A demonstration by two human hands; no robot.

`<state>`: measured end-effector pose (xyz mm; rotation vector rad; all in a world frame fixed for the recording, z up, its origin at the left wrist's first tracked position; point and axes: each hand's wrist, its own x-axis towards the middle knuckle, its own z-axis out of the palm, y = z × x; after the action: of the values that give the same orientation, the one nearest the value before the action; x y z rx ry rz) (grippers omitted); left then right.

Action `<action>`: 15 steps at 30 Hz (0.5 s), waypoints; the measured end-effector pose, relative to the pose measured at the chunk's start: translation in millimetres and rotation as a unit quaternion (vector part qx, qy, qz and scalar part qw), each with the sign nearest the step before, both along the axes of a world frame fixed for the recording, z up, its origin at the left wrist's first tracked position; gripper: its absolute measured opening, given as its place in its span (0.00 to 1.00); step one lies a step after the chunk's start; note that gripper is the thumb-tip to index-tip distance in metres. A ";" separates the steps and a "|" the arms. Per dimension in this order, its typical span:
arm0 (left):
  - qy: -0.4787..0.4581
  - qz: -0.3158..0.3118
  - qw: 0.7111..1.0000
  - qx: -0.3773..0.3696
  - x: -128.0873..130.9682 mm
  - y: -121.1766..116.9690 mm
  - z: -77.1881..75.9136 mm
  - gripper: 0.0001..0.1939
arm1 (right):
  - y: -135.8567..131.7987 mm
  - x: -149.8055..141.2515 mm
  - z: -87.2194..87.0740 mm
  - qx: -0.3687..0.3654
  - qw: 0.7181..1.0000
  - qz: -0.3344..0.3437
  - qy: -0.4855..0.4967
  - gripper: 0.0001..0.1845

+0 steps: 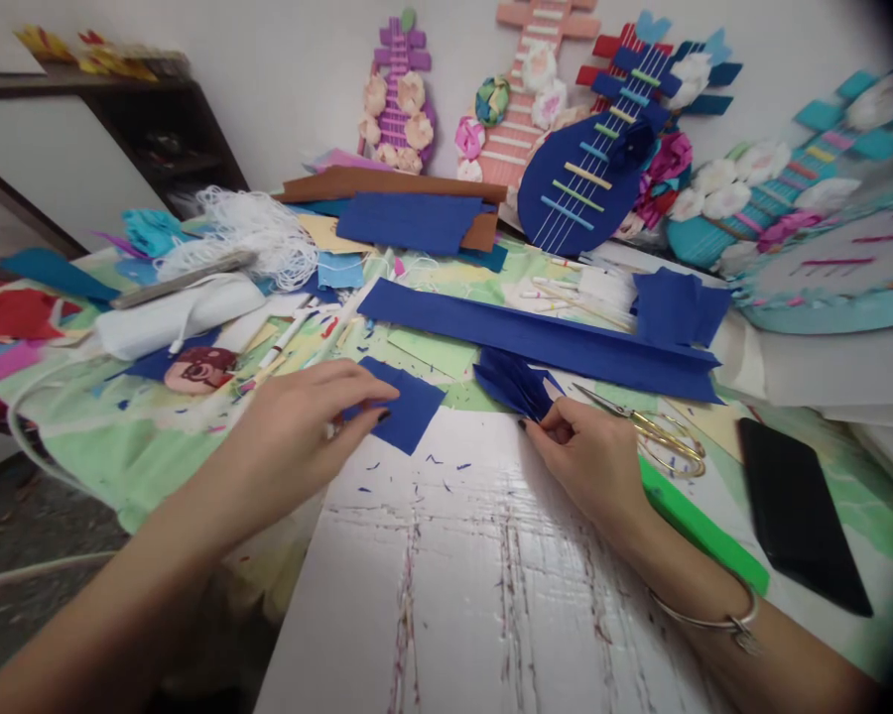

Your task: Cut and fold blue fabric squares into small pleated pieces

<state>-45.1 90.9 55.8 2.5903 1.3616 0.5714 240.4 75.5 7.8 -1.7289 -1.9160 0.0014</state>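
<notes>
My right hand (591, 456) pinches the lower end of a gathered dark blue crepe paper piece (513, 385), its pleats fanning to the left. A flat square of blue crepe paper (411, 402) lies at the far edge of the white scored board (417, 615). Over the left part of this square hovers my left hand (323, 421), thumb and forefinger slightly apart with nothing visible between them; its other fingers are partly hidden. Gold-handled scissors (670, 444) lie just beyond my right hand, blades pointing left.
Beyond the hands lies a long folded blue paper strip (543, 337). A green bar (703, 526) and a black phone-like slab (800, 516) are at right. White string (249, 233) piles up at back left. Decorated paper instruments, one dark blue (587, 188), lean on the wall.
</notes>
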 end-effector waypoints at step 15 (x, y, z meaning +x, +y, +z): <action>0.092 -0.102 0.989 0.050 21.0 30.2 -28.7 0.15 | -1.4 -2.6 -1.2 -0.002 0.999 0.019 0.030 0.10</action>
<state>-24.1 121.1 27.1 2.8808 1.1203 0.3876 237.7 74.2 6.5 -1.6764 -1.9061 0.0688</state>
